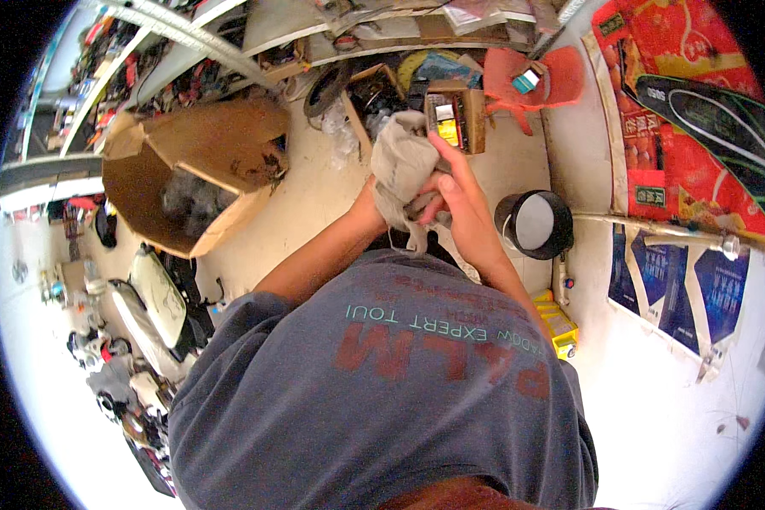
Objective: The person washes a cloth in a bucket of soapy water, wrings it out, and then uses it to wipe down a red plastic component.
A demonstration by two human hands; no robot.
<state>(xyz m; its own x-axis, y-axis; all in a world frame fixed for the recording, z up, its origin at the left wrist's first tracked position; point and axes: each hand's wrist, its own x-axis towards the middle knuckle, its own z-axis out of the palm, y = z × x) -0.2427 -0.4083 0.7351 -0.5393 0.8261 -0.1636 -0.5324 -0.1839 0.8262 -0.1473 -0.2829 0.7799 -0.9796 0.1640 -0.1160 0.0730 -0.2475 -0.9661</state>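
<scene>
A crumpled grey-beige cloth (403,159) is bunched between my hands in front of my chest, with a loose end hanging toward my shirt. My left hand (371,203) is mostly covered by it; only the wrist and the edge of the hand show, and the fingers are hidden. From the right, my right hand (452,191) presses into the cloth, its lower fingers curled on the folds and its index finger extended along them.
A large open cardboard box (210,146) stands at left. Beyond my hands are a smaller box (475,121) with packages and a red plastic chair (567,80) bearing a small box. A black bucket (564,223) sits at right, near yellow boxes (561,328). Crowded shelves (197,41) line the upper left.
</scene>
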